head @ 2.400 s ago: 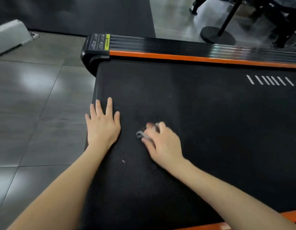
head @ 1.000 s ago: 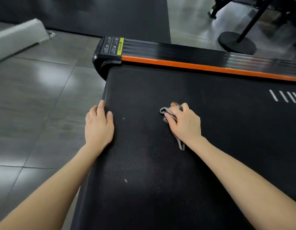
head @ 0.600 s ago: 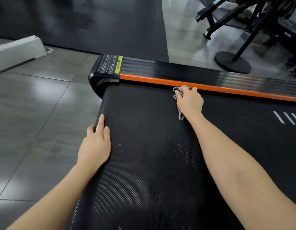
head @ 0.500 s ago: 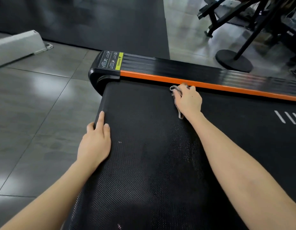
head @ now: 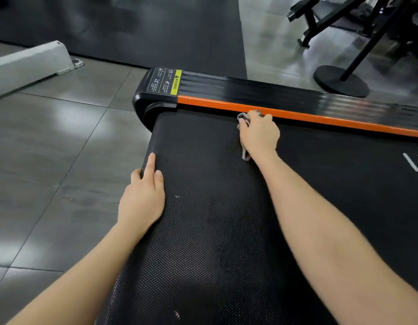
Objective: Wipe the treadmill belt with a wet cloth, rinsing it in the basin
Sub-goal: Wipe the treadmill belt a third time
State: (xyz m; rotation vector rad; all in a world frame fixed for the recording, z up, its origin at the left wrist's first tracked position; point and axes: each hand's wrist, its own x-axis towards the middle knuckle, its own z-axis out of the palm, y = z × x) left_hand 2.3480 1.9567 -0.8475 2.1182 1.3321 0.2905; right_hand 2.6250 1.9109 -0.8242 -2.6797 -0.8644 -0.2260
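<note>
The black textured treadmill belt (head: 203,207) fills the lower middle of the view. My right hand (head: 259,134) grips a small grey cloth (head: 242,118) and presses it on the belt at its far edge, right against the orange side rail (head: 320,119). A strip of the cloth trails out under the wrist. My left hand (head: 143,195) rests flat on the belt's left end, fingers straight, index finger along the edge. No basin is in view.
The black end cap with a yellow warning label (head: 167,83) sits at the far left corner. Grey floor tiles (head: 50,148) lie to the left, with a white block (head: 29,62) beyond. A round black stand base (head: 341,80) and gym frames stand at the far right.
My right hand slid the cloth from the near middle of the belt across to the far edge by the orange rail. My left hand stayed on the belt's left end.
</note>
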